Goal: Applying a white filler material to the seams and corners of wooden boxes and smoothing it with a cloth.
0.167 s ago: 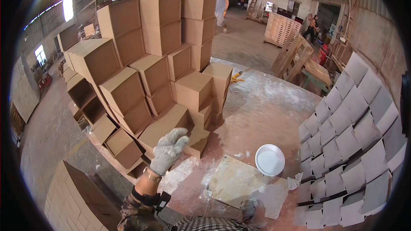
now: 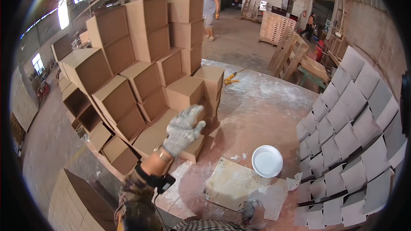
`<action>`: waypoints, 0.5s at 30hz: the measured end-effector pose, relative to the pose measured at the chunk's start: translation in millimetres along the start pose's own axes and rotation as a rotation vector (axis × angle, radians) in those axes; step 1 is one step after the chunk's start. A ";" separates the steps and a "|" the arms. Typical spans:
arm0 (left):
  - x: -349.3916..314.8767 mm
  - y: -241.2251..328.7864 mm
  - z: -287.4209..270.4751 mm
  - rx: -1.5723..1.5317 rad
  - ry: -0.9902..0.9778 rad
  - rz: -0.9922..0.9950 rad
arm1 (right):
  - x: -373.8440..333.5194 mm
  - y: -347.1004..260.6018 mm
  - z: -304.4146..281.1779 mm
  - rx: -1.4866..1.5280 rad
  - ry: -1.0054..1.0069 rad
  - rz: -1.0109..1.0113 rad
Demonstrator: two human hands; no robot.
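Note:
My left hand, in a knitted pale glove, reaches out over the lower boxes of a tall brown cardboard box stack. Its thumb stands apart from the fingers, and nothing is in it. Just beyond its fingertips is a brown box. My right hand, gloved too, rests low at the edge of a stained flat board. Its fingers are curled, and what they hold, if anything, is hidden. Near the board's far right corner sits a round white bowl with white contents.
At the right rises a stepped stack of grey-white boxes. A yellow tool lies on the dusty table beyond the brown stack. Farther off are a wooden pallet, a person in grey and another person.
My left hand has moved forward and to the right, farther over the brown boxes. My right hand stays low by the board. The view has shifted slightly.

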State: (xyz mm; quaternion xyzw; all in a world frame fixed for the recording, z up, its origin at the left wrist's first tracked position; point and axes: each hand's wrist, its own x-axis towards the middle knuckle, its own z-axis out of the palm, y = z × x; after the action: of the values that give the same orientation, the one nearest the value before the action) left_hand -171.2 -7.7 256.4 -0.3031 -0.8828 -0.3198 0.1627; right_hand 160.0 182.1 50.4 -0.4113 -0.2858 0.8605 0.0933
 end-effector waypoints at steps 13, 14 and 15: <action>167.8 -43.1 74.3 0.648 -0.078 0.288 | -10.8 -18.0 -16.0 0.033 -0.231 -0.171; 173.1 -47.8 84.0 0.645 -0.035 0.357 | -7.1 -15.9 -11.7 0.115 -0.114 -0.173; 177.3 -43.6 85.1 0.644 -0.033 0.357 | -2.7 -12.1 -8.9 0.192 0.000 -0.165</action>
State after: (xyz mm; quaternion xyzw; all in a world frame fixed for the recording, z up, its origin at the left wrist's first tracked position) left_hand -342.4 98.5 258.3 -0.3910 -0.8738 0.0128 0.2888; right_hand 167.6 194.6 54.6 -0.3754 -0.2351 0.8733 0.2029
